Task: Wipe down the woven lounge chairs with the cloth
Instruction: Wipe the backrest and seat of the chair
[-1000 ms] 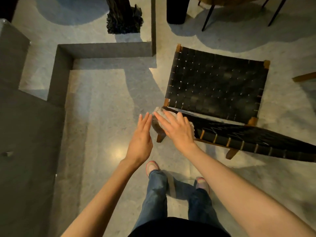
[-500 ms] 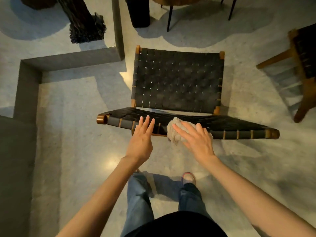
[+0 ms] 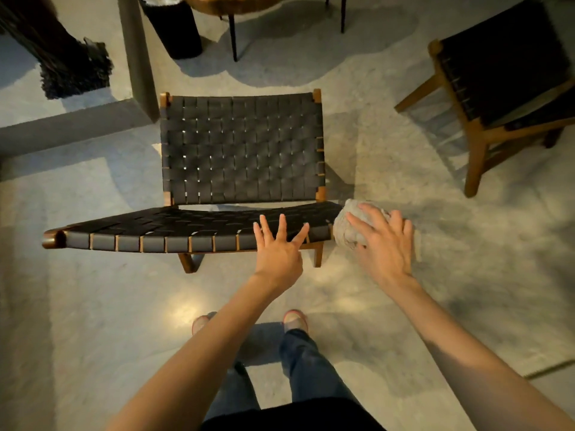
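A lounge chair (image 3: pixel 242 150) with a black woven seat and wooden frame stands in front of me, its backrest top rail (image 3: pixel 174 234) running left to right nearest me. A bunched grey cloth (image 3: pixel 348 228) lies at the right end of that rail. My right hand (image 3: pixel 382 241) presses on the cloth with spread, nearly straight fingers. My left hand (image 3: pixel 280 247) hovers with fingers spread over the rail just left of the cloth; contact with the rail cannot be told.
A second woven chair (image 3: pixel 504 88) stands at the right. A round wooden table (image 3: pixel 233 3) on thin black legs and a black bin (image 3: pixel 174 29) are beyond. A grey low wall (image 3: pixel 137 57) and dark sculpture (image 3: pixel 62 57) stand far left. My feet (image 3: pixel 294 320) are on polished stone floor.
My right hand has slid the cloth along the backrest rail from its left end to its right end. The left hand followed rightward and its fingers spread apart.
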